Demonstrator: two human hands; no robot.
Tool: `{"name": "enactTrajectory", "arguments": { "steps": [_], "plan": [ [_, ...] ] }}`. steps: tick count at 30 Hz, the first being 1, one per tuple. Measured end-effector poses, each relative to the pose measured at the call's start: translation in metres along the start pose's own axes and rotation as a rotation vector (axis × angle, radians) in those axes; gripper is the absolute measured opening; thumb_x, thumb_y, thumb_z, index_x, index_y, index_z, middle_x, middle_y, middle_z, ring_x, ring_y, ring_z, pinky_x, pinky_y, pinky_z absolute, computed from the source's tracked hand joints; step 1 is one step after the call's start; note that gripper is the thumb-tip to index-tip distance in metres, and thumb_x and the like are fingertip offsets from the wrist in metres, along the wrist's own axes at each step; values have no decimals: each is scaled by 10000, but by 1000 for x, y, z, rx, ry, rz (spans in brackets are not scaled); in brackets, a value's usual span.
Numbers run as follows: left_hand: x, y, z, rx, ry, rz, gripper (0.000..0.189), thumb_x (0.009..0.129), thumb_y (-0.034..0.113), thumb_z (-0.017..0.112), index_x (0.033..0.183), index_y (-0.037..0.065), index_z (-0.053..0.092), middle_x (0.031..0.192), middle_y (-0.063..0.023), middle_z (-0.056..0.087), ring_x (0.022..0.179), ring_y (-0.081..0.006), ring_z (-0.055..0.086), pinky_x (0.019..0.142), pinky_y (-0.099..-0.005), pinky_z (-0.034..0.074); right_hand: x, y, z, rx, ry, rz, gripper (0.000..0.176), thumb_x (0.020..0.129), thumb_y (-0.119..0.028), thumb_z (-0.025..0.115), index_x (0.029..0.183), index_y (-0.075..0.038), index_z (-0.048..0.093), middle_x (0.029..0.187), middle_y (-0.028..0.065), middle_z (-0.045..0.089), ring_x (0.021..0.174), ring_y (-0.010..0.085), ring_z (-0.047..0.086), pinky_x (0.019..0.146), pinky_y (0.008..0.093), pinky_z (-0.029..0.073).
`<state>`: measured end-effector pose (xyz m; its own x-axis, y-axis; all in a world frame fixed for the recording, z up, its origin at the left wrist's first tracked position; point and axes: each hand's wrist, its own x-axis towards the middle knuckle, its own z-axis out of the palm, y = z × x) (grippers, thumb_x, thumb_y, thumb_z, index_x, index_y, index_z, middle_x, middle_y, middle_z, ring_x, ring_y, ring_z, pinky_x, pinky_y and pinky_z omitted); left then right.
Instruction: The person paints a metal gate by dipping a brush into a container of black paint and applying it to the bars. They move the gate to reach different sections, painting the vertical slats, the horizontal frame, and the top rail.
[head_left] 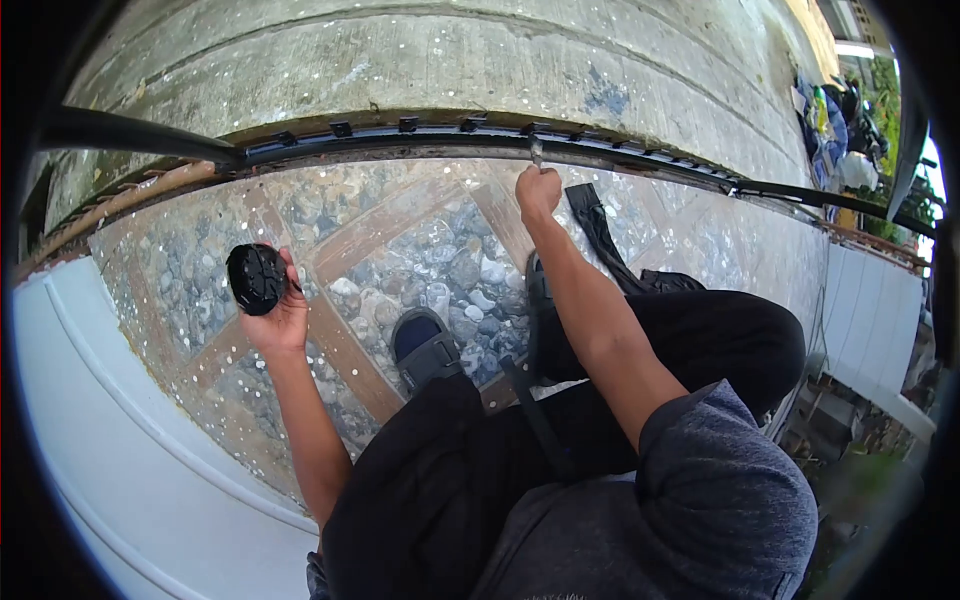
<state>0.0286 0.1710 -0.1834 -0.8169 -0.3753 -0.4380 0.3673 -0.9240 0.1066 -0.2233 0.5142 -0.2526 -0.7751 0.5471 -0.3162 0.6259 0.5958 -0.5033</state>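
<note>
My left hand (281, 318) is wrapped round a small round container (257, 279), black and glossy inside, held above the stone-patterned floor. Farther forward, my right hand (539, 190) grips a paintbrush (536, 152) by its handle, fingers closed. The brush tip points away from me and meets the long black metal rail (470, 139) at the foot of the concrete wall. Bristles are too small to make out against the dark rail.
A speckled concrete wall (430, 65) rises beyond the rail. Black cloth (608, 245) lies right of my sandalled feet. A black bar (140, 135) crosses at left, above a white panel (130, 420). Assorted items (835, 130) are piled at far right.
</note>
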Motion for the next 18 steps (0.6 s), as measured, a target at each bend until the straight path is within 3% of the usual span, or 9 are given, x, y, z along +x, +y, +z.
{"name": "enactTrajectory", "arguments": {
  "steps": [4,10,11,15,18],
  "plan": [
    [36,-21,32,81,-110,-198,442,988,275,469,1342,20,537,1358,-183,561,1199,-424,572,907,-516,581,-7,-2,-50,-125,-179,-143,367,856,-241,543,1036,56,662,1042,308,670,1028,450,641,908,497,487],
    [64,-87,137,289,-237,-537,505,1006,342,439,1395,25,481,1379,-200,537,1189,-434,572,885,-532,587,30,-36,-152,-624,-509,-584,353,822,-252,555,959,43,692,980,298,676,975,444,654,854,491,522],
    [63,-103,160,392,-234,-551,554,1011,375,425,1446,32,409,1367,-194,538,1172,-422,583,851,-525,602,38,-39,-174,-688,-562,-694,328,824,-229,543,938,43,686,972,288,681,948,444,659,831,493,530],
    [58,-185,225,609,-299,-756,584,1027,402,378,1490,50,320,1298,-193,553,1127,-391,609,788,-502,627,64,-36,-272,-856,-638,-807,301,828,-193,530,984,32,655,975,264,683,960,438,654,823,499,523],
    [47,-263,253,676,-304,-947,581,1030,413,356,1486,54,325,1289,-196,558,1094,-395,626,781,-513,628,99,12,-336,-775,-542,-873,250,791,-131,526,843,35,706,886,239,707,887,392,692,755,465,552]
  ]
}}
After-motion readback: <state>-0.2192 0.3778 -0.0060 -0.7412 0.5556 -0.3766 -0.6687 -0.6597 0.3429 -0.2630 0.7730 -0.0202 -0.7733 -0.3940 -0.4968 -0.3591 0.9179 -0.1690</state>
